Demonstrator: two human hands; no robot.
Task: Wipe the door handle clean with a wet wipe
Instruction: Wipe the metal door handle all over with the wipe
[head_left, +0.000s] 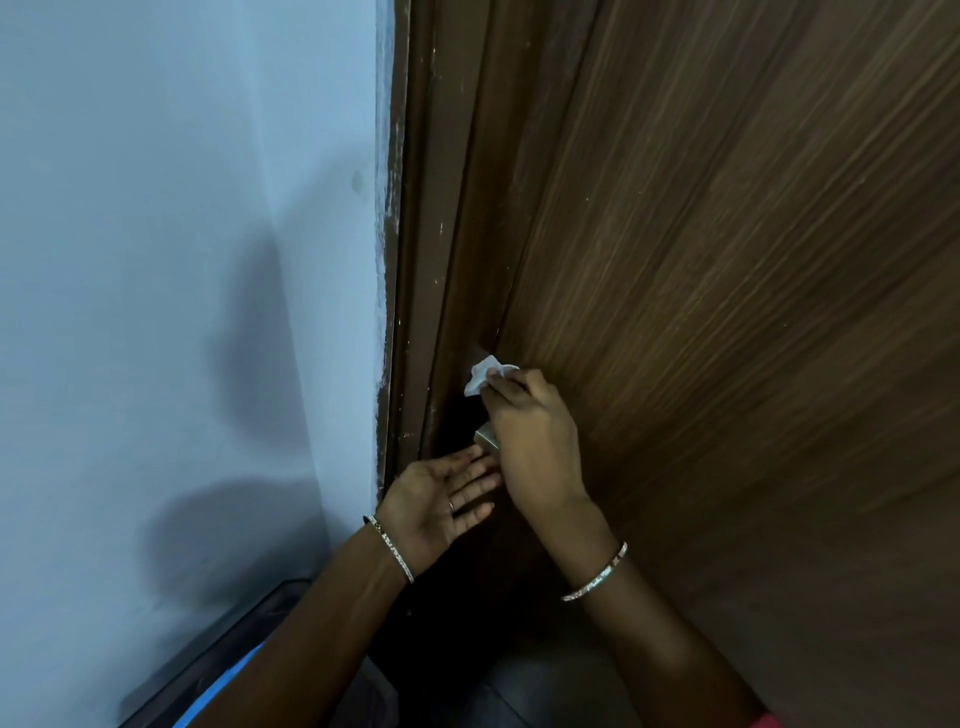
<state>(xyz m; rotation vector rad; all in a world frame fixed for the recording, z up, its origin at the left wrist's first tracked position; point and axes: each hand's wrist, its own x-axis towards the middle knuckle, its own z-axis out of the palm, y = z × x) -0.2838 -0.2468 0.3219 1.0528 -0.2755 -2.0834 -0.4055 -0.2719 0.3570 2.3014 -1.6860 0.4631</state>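
While my right hand (535, 441) pinches the wet wipe (485, 373), limp and light I judge, best held bunched, the stiff metal door handle (487, 435) shows at its six o'clock, my flat left hand (441, 496) just beneath.

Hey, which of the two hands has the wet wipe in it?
The right hand pinches the white wet wipe, above the metal door handle. The left hand holds nothing: its palm is open, fingers straight, just below the handle.
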